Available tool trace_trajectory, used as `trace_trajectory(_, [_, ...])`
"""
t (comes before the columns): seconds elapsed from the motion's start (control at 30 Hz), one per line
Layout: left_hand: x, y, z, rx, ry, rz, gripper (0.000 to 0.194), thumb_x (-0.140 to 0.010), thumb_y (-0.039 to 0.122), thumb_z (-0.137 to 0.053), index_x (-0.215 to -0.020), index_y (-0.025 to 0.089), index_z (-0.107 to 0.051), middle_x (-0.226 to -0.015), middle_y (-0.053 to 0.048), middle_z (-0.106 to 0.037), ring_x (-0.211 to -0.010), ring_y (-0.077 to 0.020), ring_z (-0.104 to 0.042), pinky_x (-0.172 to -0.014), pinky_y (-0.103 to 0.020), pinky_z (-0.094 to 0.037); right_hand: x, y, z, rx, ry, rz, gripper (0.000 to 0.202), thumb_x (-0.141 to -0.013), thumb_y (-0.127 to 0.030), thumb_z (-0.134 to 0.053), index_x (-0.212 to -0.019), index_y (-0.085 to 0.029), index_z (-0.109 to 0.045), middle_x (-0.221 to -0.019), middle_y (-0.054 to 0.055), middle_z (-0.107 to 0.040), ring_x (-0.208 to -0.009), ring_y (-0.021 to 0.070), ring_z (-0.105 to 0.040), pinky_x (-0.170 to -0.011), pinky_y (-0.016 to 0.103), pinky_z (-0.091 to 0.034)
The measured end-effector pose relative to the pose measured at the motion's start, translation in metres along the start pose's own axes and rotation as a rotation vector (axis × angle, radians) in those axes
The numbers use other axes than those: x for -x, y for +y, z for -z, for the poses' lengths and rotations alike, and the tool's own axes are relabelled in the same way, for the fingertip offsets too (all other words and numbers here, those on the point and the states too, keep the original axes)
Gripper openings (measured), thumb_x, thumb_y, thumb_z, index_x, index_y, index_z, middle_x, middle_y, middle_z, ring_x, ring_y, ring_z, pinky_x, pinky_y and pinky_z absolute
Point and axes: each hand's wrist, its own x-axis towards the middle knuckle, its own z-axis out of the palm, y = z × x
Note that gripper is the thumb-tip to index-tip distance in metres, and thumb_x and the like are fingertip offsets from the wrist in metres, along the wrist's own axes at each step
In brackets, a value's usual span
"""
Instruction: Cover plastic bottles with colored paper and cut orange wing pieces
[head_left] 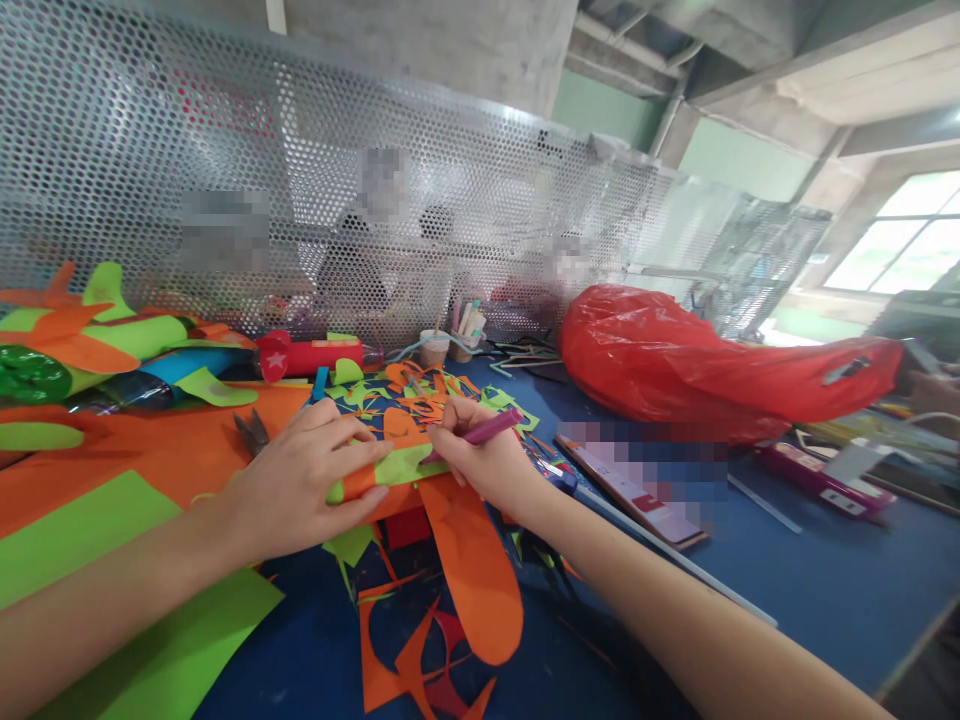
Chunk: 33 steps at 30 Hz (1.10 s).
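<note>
My left hand point(319, 475) is wrapped over the left end of an orange paper-covered roll, holding it down. A green patch point(409, 463) lies on the roll's top. In my right hand point(480, 455) is a purple pen point(491, 427), its tip touching the green patch. A long rounded orange paper wing point(478, 575) extends from the roll toward the front. The handles of dark scissors point(251, 432) show just beyond my left hand. Fingers hide part of the roll.
Orange and green scraps point(420, 395) lie behind my hands, more cut-outs point(401, 660) in front. Sheets and paper-covered bottles point(97, 350) are at the left. A phone point(630, 485) and red plastic bag point(660, 360) are right. People show behind the perforated screen point(315, 150).
</note>
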Motion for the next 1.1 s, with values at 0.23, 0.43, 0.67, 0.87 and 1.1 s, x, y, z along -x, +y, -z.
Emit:
trace_trajectory(0.23, [-0.0005, 0.0002, 0.0003, -0.001, -0.008, 0.015, 0.025, -0.097, 0.034, -0.055, -0.110, 0.019, -0.072, -0.103, -0.010, -0.070, -0.088, -0.0262, -0.054, -0.083, -0.044, -0.046, -0.0002, -0.0014, 0.0018, -0.004, -0.002, 0.005, 0.024, -0.079, -0.024, -0.055, -0.062, -0.025, -0.038, -0.040, -0.013, -0.041, -0.032, 0.0063, -0.032, -0.041, 0.023, -0.025])
trace_trajectory(0.43, [0.0002, -0.0008, 0.0009, 0.004, -0.012, 0.002, 0.024, -0.097, 0.034, -0.056, -0.110, 0.020, -0.071, -0.103, -0.009, -0.070, -0.088, -0.0260, -0.055, -0.082, -0.043, -0.046, 0.0002, -0.0008, 0.0020, 0.011, -0.017, 0.009, 0.024, -0.078, -0.024, -0.055, -0.062, -0.025, -0.038, -0.041, -0.012, -0.041, -0.035, 0.0067, -0.035, -0.043, 0.022, -0.029])
trace_trajectory(0.67, [-0.0001, -0.0005, -0.0005, 0.005, 0.011, 0.011, 0.024, -0.096, 0.034, -0.057, -0.109, 0.022, -0.072, -0.101, -0.008, -0.071, -0.086, -0.0251, -0.055, -0.082, -0.043, -0.046, -0.0024, -0.0003, 0.0025, 0.018, 0.010, 0.005, 0.021, -0.076, -0.021, -0.053, -0.060, -0.025, -0.039, -0.041, -0.011, -0.041, -0.035, 0.0072, -0.033, -0.041, 0.022, -0.024])
trace_trajectory(0.87, [0.0008, -0.0012, 0.0016, 0.007, 0.000, 0.003, 0.024, -0.096, 0.035, -0.058, -0.109, 0.021, -0.073, -0.102, -0.009, -0.070, -0.085, -0.0249, -0.055, -0.080, -0.041, -0.046, -0.0021, -0.0025, 0.0033, 0.015, -0.005, 0.002, 0.021, -0.075, -0.021, -0.054, -0.061, -0.025, -0.039, -0.041, -0.012, -0.041, -0.035, 0.0069, -0.033, -0.042, 0.021, -0.027])
trace_trajectory(1.1, [-0.0002, -0.0005, 0.0002, 0.002, -0.008, 0.008, 0.026, -0.097, 0.035, -0.056, -0.110, 0.019, -0.072, -0.103, -0.010, -0.070, -0.088, -0.0262, -0.055, -0.083, -0.044, -0.045, -0.0022, -0.0020, 0.0034, -0.009, -0.003, 0.002, 0.021, -0.075, -0.021, -0.054, -0.061, -0.025, -0.039, -0.039, -0.013, -0.041, -0.032, 0.0064, -0.032, -0.040, 0.021, -0.024])
